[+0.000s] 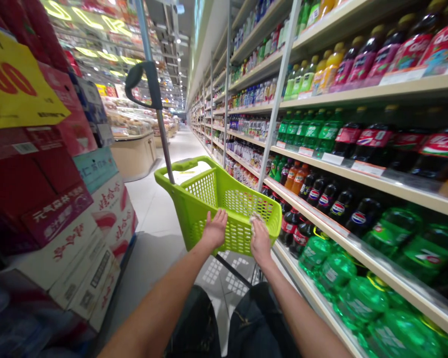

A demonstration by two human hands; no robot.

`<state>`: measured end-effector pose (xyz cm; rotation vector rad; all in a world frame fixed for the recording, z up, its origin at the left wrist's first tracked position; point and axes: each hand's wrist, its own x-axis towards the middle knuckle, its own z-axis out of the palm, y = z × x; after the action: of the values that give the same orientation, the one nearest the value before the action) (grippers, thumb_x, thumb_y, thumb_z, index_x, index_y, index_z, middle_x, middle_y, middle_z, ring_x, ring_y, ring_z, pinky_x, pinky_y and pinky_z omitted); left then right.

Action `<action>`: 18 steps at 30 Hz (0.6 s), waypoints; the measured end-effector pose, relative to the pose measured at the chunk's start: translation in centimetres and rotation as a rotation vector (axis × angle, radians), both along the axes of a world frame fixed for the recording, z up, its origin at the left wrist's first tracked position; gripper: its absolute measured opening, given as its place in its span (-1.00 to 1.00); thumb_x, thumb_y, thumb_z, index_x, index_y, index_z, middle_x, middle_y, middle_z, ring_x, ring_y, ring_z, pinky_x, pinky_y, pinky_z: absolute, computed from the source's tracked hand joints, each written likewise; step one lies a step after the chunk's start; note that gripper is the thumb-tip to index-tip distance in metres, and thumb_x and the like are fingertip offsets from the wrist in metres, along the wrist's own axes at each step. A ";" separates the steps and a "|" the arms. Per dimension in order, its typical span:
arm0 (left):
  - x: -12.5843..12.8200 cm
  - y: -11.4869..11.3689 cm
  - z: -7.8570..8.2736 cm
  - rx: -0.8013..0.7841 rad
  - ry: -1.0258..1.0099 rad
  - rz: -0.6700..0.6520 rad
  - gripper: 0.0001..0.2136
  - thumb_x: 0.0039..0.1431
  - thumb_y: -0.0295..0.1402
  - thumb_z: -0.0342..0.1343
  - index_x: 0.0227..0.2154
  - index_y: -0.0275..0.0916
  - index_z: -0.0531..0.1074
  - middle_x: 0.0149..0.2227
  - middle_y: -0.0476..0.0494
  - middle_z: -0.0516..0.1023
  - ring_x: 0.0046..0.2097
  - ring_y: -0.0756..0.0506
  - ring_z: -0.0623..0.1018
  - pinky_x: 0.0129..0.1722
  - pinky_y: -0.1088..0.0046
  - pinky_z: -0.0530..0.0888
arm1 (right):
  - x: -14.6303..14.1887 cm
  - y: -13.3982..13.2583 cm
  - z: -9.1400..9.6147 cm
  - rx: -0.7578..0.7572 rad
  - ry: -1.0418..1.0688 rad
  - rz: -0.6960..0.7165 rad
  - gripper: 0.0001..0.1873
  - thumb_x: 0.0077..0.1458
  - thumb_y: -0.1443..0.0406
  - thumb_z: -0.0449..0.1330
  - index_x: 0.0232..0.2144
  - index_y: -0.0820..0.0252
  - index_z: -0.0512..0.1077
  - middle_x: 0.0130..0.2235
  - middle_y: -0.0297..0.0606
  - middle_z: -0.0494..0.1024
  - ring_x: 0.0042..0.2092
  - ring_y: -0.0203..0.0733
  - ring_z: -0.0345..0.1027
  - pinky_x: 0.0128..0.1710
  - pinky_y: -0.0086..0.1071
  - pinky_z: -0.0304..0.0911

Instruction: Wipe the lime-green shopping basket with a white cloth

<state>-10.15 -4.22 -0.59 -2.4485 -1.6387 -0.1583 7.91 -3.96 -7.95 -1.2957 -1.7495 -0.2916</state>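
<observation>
Resting flat with its fingers spread along the near side of the green basket [188, 206], the left grip [214, 231] clasps nothing, while the right grip [260, 241] is closed around a crumpled pale cloth [254, 217] at the near rim, towards the right end. The basket stands in the aisle [182, 144], with a slanting pole [164, 144] rising from its left end. Because the left fingers merely lie against the basket rather than hold it, a hard push from the right could shift or tip it. The cloth might snag in the wall's holes if dragged across them. Pushed too far right, the basket could knock the bottles [345, 298] near the low shelf [313, 216]; the stacked boxes [74, 238] on the left stand well apart.
</observation>
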 end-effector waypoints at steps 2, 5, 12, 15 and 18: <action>-0.5 0.0 0.3 0.002 0.000 -0.019 -0.38 -0.09 -0.52 -0.13 0.14 -0.32 0.01 0.22 -0.21 -0.03 0.23 -0.14 -0.03 0.15 -0.02 -0.16 | -1.4 0.6 0.5 -0.006 -0.046 0.059 -0.44 -0.10 0.55 -0.15 -0.01 0.35 0.28 0.00 -0.05 0.36 0.08 -0.13 0.13 0.08 -0.15 0.03; -2.5 0.2 1.3 0.019 -0.008 0.116 -0.38 -0.08 -0.53 -0.14 0.14 -0.33 0.00 0.23 -0.22 -0.06 0.24 -0.15 -0.05 0.15 -0.02 -0.17 | -0.2 0.9 0.4 0.003 -0.071 0.026 -0.44 -0.09 0.55 -0.16 -0.03 0.26 0.29 -0.02 -0.10 0.38 0.07 -0.13 0.14 0.03 -0.16 0.07; -3.7 -1.0 1.6 0.079 -0.008 0.100 -0.42 -0.03 -0.53 -0.20 0.15 -0.36 0.00 0.23 -0.22 -0.05 0.24 -0.14 -0.08 0.16 0.00 -0.17 | -2.2 0.9 0.4 0.007 -0.031 -0.031 -0.48 -0.03 0.53 -0.18 -0.01 0.35 0.28 0.00 -0.01 0.35 0.09 -0.08 0.09 0.03 -0.13 0.03; -3.8 -1.6 1.7 0.111 0.001 0.036 -0.44 0.00 -0.49 -0.21 0.14 -0.38 0.01 0.22 -0.23 -0.02 0.24 -0.13 -0.06 0.17 0.01 -0.19 | -5.4 1.1 1.1 0.008 -0.069 0.091 -0.46 -0.02 0.53 -0.18 0.03 0.30 0.24 0.06 -0.07 0.29 0.14 -0.12 0.01 0.07 -0.16 -0.01; -5.1 -1.8 2.0 0.172 0.013 0.114 -0.43 -0.02 -0.52 -0.21 0.15 -0.40 -0.01 0.23 -0.25 -0.06 0.25 -0.14 -0.09 0.16 0.00 -0.20 | -4.5 1.3 1.1 0.020 -0.060 0.106 -0.41 -0.06 0.55 -0.18 0.04 0.24 0.23 0.06 -0.13 0.30 0.14 -0.15 0.01 0.07 -0.17 -0.02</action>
<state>-15.21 -5.97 1.43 -2.2200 -1.6790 -0.2543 3.44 -2.64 -6.89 -1.1859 -1.8546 -0.2897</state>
